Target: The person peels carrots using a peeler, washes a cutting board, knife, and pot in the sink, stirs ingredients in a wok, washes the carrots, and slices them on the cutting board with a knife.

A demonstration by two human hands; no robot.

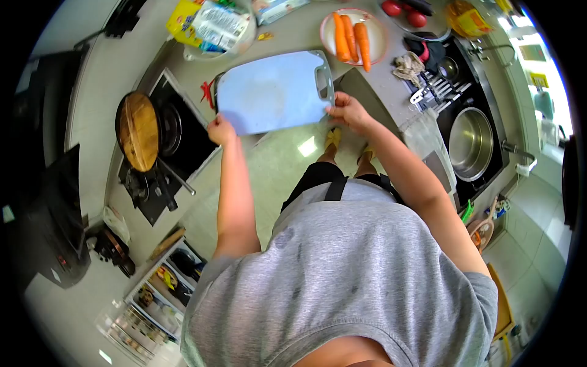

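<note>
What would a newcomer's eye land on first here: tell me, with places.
The big pale blue board stands out first, at the upper centre, held between the left hand and the right hand. Next come three bright orange carrots on a plate, beyond the board to the right. At the left, a brown wooden disc draws the eye beside the cooktop.

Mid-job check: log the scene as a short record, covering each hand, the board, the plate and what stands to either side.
Left hand: grip on the near left corner of the light blue rectangular cutting board
Right hand: grip by the near right corner
Board contact with counter: cannot tell
Plate: round white plate with red rim, beyond the board, to the right
On plate: three orange carrots
Far left: round brown wooden disc
Far right: round shiny metal pot
</note>
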